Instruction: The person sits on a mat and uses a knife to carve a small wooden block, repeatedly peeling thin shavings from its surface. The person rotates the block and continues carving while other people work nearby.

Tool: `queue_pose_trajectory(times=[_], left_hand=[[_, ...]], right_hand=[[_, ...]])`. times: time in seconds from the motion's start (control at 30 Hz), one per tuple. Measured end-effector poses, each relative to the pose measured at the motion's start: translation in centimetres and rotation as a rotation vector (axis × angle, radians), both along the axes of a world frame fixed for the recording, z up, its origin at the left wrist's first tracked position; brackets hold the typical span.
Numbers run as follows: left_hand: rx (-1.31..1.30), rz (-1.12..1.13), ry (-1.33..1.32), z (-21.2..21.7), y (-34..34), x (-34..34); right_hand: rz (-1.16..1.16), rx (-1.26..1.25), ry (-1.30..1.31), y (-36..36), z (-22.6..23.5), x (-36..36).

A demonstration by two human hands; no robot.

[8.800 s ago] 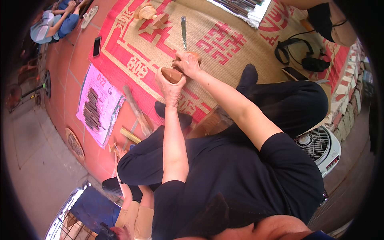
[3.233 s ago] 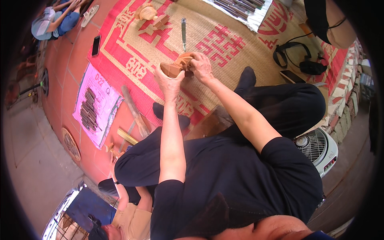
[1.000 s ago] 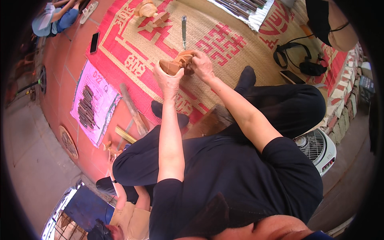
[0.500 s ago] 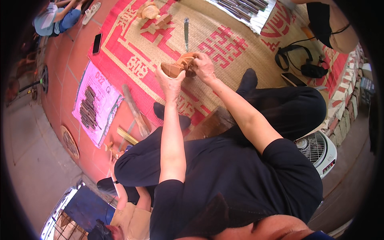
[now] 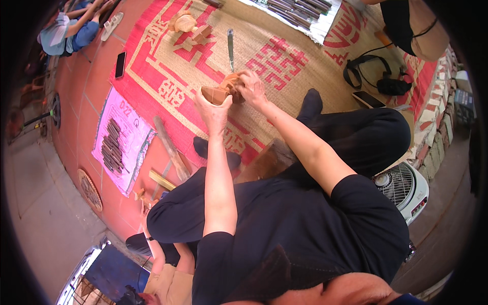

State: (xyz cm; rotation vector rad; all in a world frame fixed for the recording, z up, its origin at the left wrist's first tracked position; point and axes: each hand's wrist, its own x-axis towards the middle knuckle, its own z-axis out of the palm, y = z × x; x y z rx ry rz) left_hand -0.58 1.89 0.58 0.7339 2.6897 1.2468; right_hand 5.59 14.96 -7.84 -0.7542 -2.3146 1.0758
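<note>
Over mat, left hand cupping carving, right hand curled.

Got a red-and-tan woven mat spread over red floor tiles, with a black smartphone at its left edge. Also got a pale pair of sandals up on the tiles near a co-worker in a light blue top, plus a round patterned disc lower down. Over right, can see a second smartphone just beside some black strap gear, then a pale grey fan near low brick edging.
</note>
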Motion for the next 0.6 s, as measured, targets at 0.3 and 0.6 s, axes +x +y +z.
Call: queue_pose_trajectory(times=[0.3,0.6], left_hand=[[0.04,0.012,-0.003,0.0,-0.3,0.1],[0.042,0.058,-0.089,-0.4,0.2,-2.1]], right_hand=[[0.11,0.399,-0.045,-0.6,-0.9,1.7],[-0.355,-0.553,-0.031,3.9,-0.1,2.6]])
